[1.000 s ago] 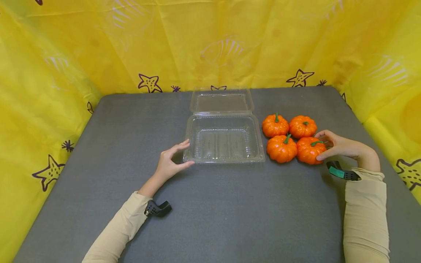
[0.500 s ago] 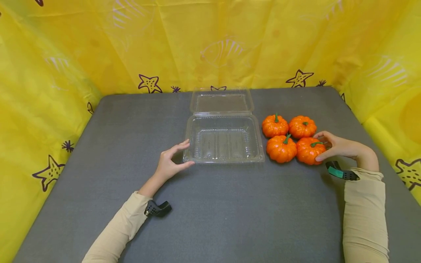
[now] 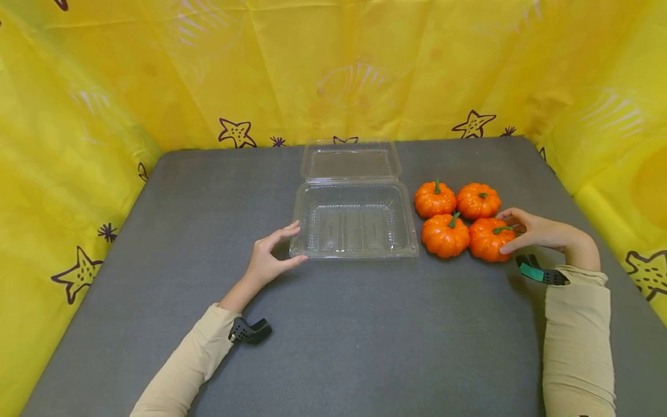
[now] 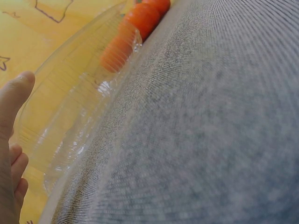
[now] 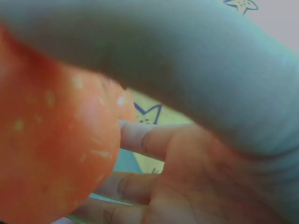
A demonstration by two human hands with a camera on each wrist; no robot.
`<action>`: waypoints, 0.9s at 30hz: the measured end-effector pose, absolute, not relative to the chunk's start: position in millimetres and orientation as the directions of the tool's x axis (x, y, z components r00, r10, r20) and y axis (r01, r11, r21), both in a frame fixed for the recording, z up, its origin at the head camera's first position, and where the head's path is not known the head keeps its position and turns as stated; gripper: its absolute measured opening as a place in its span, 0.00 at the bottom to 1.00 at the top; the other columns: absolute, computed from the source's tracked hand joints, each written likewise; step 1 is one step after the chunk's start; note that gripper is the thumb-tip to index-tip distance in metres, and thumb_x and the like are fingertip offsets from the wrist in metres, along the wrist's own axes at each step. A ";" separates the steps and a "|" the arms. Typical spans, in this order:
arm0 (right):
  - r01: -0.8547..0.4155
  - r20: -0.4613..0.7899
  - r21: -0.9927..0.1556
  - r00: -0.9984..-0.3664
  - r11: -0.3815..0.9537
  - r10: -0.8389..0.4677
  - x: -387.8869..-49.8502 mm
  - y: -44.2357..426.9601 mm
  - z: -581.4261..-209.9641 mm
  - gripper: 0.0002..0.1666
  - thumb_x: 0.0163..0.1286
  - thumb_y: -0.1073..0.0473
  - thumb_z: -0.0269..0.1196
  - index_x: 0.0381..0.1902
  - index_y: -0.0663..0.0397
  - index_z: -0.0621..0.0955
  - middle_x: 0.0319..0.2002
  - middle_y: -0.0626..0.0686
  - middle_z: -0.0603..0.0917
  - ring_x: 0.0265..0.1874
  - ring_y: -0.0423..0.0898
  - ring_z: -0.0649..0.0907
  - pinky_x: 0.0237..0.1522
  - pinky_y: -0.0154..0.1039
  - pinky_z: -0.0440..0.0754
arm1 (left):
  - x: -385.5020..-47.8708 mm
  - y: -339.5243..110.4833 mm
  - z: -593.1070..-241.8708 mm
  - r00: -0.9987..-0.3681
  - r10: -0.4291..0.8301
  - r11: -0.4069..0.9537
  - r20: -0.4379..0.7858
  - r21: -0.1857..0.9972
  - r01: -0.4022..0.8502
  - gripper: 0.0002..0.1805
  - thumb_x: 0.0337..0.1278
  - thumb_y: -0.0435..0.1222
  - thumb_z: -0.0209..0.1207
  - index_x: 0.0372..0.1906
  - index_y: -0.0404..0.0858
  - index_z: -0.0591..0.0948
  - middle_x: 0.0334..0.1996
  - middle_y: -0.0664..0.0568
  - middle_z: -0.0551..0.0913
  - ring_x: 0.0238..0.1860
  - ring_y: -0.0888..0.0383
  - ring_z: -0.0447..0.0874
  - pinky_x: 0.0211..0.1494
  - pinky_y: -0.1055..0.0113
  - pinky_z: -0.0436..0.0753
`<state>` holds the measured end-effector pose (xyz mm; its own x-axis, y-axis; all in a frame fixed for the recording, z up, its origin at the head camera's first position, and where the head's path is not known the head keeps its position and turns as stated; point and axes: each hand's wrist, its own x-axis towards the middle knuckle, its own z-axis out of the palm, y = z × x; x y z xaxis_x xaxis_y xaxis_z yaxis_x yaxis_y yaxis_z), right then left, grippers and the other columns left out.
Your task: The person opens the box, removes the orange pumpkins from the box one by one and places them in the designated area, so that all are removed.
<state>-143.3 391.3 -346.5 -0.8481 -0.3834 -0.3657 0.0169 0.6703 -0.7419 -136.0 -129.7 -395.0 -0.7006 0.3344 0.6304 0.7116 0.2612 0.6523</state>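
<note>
In the head view, a clear plastic clamshell container (image 3: pixel 354 253) lies with its lid (image 3: pixel 351 163) folded back, away from me. My left hand (image 3: pixel 267 260) is at its front left corner, thumb and fingers spread and touching the rim. The left wrist view shows the thumb (image 4: pixel 17 95) by the clear wall. To the right of the container sit several orange toy pumpkins with green stems. My right hand (image 3: pixel 542 233) holds the front right pumpkin (image 3: pixel 488 240) between thumb and fingers. Seen from the right wrist, the fingers (image 5: pixel 140 140) reach round the pumpkin's (image 5: pixel 60 144) far side.
The front left pumpkin (image 3: pixel 445 236) touches the held one. Behind them are the back left pumpkin (image 3: pixel 435 201) and the back right pumpkin (image 3: pixel 478 201). Everything stands on a dark grey tabletop (image 3: pixel 354 347). A yellow patterned cloth (image 3: pixel 292 69) encloses the back and sides.
Very little differs. The right hand and the pumpkins appear a few pixels further left; the left hand stays at the container's corner.
</note>
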 end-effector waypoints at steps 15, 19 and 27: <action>-0.056 -0.089 -0.806 -0.973 0.590 -0.214 -137.7 391.8 -332.3 0.27 0.60 0.69 0.60 0.52 0.63 0.59 0.49 0.51 0.69 0.45 0.31 0.69 0.40 0.21 0.67 | -136.6 -131.3 -396.2 -0.674 0.327 0.264 0.662 0.621 0.738 0.28 0.20 0.21 0.71 0.40 0.20 0.76 0.44 0.30 0.76 0.46 0.39 0.75 0.52 0.67 0.72; -0.122 0.030 -0.845 -0.983 0.520 -0.183 -139.6 381.7 -325.9 0.24 0.60 0.71 0.58 0.51 0.59 0.62 0.49 0.43 0.69 0.45 0.31 0.71 0.40 0.20 0.69 | -136.2 -131.7 -395.5 -0.669 0.317 0.291 0.673 0.602 0.743 0.29 0.18 0.22 0.71 0.40 0.20 0.76 0.39 0.32 0.79 0.39 0.41 0.79 0.41 0.59 0.78; -0.243 0.163 -0.858 -0.964 0.453 -0.210 -145.0 354.9 -319.2 0.25 0.58 0.75 0.59 0.52 0.62 0.65 0.51 0.48 0.70 0.48 0.36 0.71 0.43 0.23 0.70 | -134.0 -129.8 -393.3 -0.690 0.275 0.304 0.669 0.620 0.723 0.28 0.20 0.23 0.70 0.40 0.22 0.76 0.27 0.37 0.81 0.23 0.46 0.77 0.21 0.52 0.73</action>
